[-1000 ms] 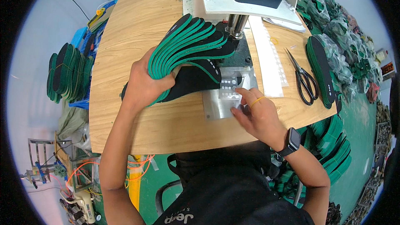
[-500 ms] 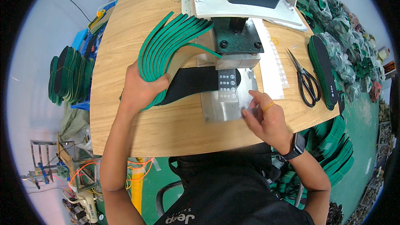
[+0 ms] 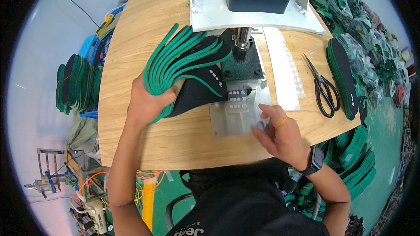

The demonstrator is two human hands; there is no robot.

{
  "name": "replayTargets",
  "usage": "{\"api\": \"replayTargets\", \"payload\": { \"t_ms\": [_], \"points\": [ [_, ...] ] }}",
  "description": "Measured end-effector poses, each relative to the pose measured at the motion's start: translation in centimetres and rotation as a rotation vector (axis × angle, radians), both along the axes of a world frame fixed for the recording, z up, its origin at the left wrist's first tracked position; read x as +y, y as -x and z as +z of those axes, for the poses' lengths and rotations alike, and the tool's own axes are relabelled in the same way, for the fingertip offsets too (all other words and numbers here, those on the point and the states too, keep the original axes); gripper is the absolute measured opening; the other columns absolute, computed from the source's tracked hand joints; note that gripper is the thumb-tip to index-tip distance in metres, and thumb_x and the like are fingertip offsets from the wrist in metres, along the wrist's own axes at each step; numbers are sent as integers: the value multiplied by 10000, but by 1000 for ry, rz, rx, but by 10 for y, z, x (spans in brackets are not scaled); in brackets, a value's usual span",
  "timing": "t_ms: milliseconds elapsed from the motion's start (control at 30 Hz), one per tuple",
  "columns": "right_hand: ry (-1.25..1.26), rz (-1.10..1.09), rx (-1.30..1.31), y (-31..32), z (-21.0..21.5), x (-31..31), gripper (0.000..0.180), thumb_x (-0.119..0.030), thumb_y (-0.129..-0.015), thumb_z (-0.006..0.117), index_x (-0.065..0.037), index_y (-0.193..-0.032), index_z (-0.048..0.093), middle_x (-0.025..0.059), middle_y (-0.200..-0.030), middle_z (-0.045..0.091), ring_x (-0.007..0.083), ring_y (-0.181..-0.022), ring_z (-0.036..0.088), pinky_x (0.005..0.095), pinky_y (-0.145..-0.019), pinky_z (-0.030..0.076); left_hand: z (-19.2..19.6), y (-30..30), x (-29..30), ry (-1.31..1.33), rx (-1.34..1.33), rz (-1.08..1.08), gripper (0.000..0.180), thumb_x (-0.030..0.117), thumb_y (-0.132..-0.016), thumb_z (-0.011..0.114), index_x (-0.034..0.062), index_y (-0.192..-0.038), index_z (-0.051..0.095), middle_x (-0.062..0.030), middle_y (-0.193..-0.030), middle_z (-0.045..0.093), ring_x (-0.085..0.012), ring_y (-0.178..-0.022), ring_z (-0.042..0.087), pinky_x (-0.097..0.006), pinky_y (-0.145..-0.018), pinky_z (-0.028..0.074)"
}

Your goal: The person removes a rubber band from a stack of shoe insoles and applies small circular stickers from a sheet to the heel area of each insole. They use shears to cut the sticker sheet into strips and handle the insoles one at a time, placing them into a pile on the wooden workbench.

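My left hand [image 3: 151,100] is closed round one end of a fanned bundle of black insoles with green edges [image 3: 168,61]. The lowest ones spread to the right, and one black face [image 3: 199,89] carries small white marks near its end. That end lies against the dark plate of the press head [image 3: 243,63], which is down over a metal base plate [image 3: 227,124]. A clear film strip with white prints [image 3: 238,100] sticks out from under the head, over a dark insole tip. My right hand [image 3: 282,131] hovers by the base plate's right side, fingers curled, thumb apart and slightly blurred.
Right of the press lie white sheets with a strip of round dots [image 3: 284,78], black scissors [image 3: 323,89] and a stack of insoles [image 3: 341,78]. More insoles [image 3: 78,83] stand beyond the table's left edge. Bagged green pieces [image 3: 358,39] heap on the floor at right.
The press head has come down, its shiny rod now showing and its lower block hidden. The loose insole ends have dropped lower beside it. Less of the film strip shows. My right hand stays close by.
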State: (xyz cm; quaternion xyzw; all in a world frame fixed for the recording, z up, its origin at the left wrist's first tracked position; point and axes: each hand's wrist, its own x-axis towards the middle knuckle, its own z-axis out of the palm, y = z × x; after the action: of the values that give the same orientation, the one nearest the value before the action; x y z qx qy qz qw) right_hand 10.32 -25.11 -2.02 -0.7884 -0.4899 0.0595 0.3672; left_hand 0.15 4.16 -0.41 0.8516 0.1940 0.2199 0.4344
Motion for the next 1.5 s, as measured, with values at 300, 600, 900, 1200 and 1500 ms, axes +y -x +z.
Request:
{"api": "replayTargets", "payload": {
  "t_ms": [300, 600, 900, 1200, 1500],
  "points": [
    [153, 31, -297, -3, -2, 17, 364, -229, -891, 623, -63, -1205, 539, 135, -912, 586, 345, -712, 606, 419, -592, 501, 6, 8, 6, 18, 124, -57, 404, 97, -680, 668, -16, -1061, 595, -77, -798, 632, -143, -722, 554, -296, -729, 482],
    [219, 237, -482, 6, -11, 25, 221, -226, -883, 628, -63, -1031, 612, 115, -789, 612, 333, -637, 606, 416, -524, 493, 8, 43, -13, 52, 79, -69, 510, 98, -659, 658, 0, -1156, 597, -69, -802, 627, -119, -728, 549, -270, -731, 476],
    [-443, -309, 594, -14, -5, 20, 103, -100, -925, 627, -10, -955, 666, -15, -703, 623, 32, -538, 504, 173, -486, 384, 8, 47, -17, 76, 72, -87, 528, 64, -660, 661, 4, -1179, 583, -72, -822, 645, -106, -746, 569, -262, -731, 481],
    [-576, -279, 658, -38, 13, -13, 90, -45, -937, 582, 18, -938, 645, 78, -787, 678, 97, -609, 592, 195, -544, 443, 12, 46, -20, 69, 99, -73, 557, 60, -681, 687, 15, -1224, 574, -85, -873, 682, -111, -776, 604, -257, -775, 485],
    [-170, -91, -227, -53, 28, -62, 169, -42, -869, 625, -18, -1031, 665, 43, -798, 614, 113, -600, 520, 241, -520, 400, 5, 45, -21, -29, 100, -110, 558, 56, -669, 669, 7, -1217, 574, -77, -844, 679, -111, -762, 610, -251, -754, 488]
  ]
}}
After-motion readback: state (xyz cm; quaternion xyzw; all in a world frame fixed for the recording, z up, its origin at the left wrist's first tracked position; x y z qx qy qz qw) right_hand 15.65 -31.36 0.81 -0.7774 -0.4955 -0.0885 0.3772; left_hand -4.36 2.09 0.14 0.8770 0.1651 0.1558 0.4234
